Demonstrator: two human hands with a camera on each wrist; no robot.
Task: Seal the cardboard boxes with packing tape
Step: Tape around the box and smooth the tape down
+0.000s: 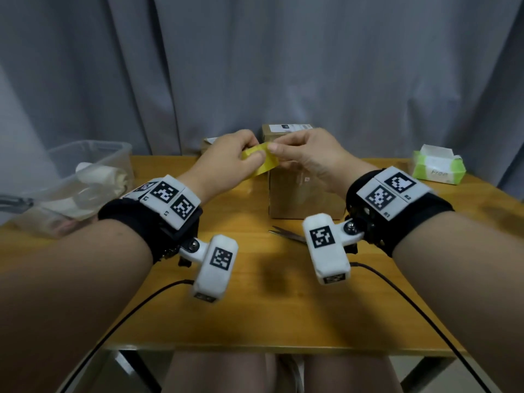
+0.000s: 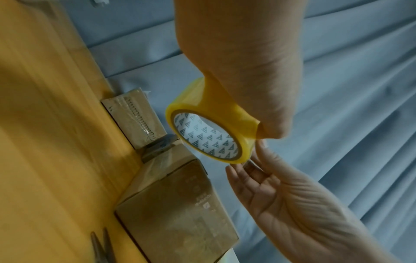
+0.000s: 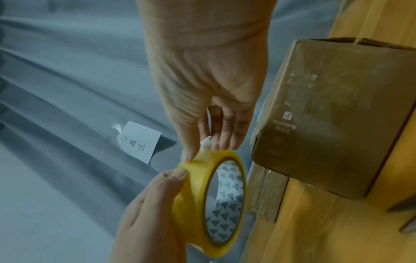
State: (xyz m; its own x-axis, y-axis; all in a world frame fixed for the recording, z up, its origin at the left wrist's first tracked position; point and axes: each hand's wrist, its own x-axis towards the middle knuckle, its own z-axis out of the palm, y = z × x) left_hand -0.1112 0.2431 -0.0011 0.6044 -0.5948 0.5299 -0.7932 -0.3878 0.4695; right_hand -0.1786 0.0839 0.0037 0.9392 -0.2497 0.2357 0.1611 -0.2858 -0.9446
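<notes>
Grey curtain [image 1: 283,66] backs a wooden table [image 1: 255,307]. Above the cardboard box [image 1: 303,194], the tape roll [image 1: 259,161] is gripped by the left hand [image 1: 226,163]; right hand [image 1: 306,157] fingertips pinch its rim. Scissors [image 1: 289,235] before the box are half hidden, a second box [image 1: 286,130] behind.

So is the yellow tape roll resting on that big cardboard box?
Apart. The left wrist view shows the tape roll held in the air by the left hand, clear of the box.
</notes>
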